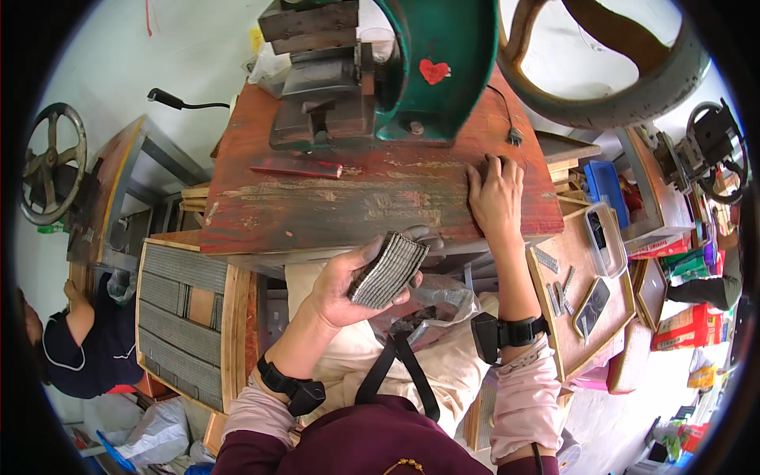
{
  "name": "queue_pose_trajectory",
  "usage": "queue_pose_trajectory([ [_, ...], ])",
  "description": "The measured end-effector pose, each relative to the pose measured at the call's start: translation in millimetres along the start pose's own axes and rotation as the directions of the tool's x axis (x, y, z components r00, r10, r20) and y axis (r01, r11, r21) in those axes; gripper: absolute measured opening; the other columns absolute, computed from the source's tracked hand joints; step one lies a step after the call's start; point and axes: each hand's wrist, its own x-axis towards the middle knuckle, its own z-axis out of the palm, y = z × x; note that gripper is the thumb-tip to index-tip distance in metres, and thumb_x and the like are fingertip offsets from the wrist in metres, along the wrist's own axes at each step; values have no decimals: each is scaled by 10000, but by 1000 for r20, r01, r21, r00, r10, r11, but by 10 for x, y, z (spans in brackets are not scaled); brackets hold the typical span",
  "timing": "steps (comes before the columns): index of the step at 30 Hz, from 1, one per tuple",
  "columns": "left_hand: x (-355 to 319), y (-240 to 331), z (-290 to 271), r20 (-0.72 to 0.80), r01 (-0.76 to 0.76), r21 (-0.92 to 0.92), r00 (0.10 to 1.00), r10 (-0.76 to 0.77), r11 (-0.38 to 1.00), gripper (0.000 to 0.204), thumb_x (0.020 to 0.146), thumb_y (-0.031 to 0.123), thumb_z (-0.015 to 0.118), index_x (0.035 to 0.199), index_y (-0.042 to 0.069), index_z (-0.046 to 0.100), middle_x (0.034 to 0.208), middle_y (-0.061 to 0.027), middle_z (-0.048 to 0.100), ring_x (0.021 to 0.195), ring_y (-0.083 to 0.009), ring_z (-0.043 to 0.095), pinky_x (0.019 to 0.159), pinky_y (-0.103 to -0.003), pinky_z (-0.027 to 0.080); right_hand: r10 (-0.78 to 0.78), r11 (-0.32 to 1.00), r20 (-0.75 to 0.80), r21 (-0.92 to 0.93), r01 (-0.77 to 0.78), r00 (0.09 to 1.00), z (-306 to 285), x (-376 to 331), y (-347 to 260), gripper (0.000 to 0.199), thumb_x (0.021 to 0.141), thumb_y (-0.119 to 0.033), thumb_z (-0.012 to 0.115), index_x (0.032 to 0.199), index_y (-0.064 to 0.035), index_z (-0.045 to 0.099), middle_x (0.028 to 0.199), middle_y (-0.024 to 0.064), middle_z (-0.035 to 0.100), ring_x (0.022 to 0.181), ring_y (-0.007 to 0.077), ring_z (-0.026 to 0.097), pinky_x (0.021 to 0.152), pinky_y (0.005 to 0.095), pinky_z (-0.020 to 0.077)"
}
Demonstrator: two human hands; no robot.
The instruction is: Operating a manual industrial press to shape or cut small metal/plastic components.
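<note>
At twelve o'clock lies the worn red wooden tabletop (317, 210); its near edge is a risk, since a piece set too close to it could be pushed off. On it stands the green metal press (467, 79), and a large handwheel (594, 108) is at two o'clock; I judge that fingers could be pinched if they were under the upper block (309, 33) while something pressed down. At eight o'clock is a wooden tray (231, 324) with tight rows of grey strips (178, 273); an elbow swung that way might disturb them. At five o'clock a clear plastic bag (465, 307) sits in the lap (463, 388), and a dropped piece could fall into it.

The right hand (497, 196), toward two o'clock, rests half open on the tabletop with loosely bent fingers; I see nothing held, though beneath the palm is hidden. The left hand (339, 290), toward seven o'clock, is partly closed around a tilted stack of ribbed strips (389, 273). This stack is just at six o'clock from the centre, raised above the lap. If the grip loosens or squeezes unevenly, its layers could slip apart.
</note>
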Motion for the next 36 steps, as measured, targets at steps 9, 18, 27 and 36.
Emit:
queue_pose_trajectory([
  [9,22,-164,-37,94,-7,-18,996,8,1000,584,955,358,422,1371,-37,310,1377,-208,373,957,-313,549,641,-362,470,-17,1000,-13,-17,16,1000,13,-1,-6,352,869,-291,564,1030,22,562,1043,208,528,991,355,500,855,435,419],
  [18,-16,-265,-230,113,106,-93,989,-95,990,564,952,348,429,1359,-32,338,1323,-205,438,959,-316,547,643,-365,456,-7,999,-17,-45,6,1000,25,-23,40,341,861,-297,569,987,19,577,1031,209,532,982,358,504,838,441,426],
  [27,355,-649,-1883,-510,457,21,770,-384,889,306,936,313,468,1090,64,556,1060,-114,612,945,-266,585,668,-369,474,-14,999,-32,-49,12,999,35,2,14,324,855,-295,571,931,20,581,975,197,544,957,348,513,816,435,428],
  [36,282,-1021,-2274,-697,542,452,710,-98,708,318,930,339,491,1042,50,562,783,-53,593,685,-173,561,552,-312,475,-43,999,-11,-13,43,999,23,31,-64,307,838,-308,593,945,-20,599,1026,221,549,965,395,514,808,475,434],
])
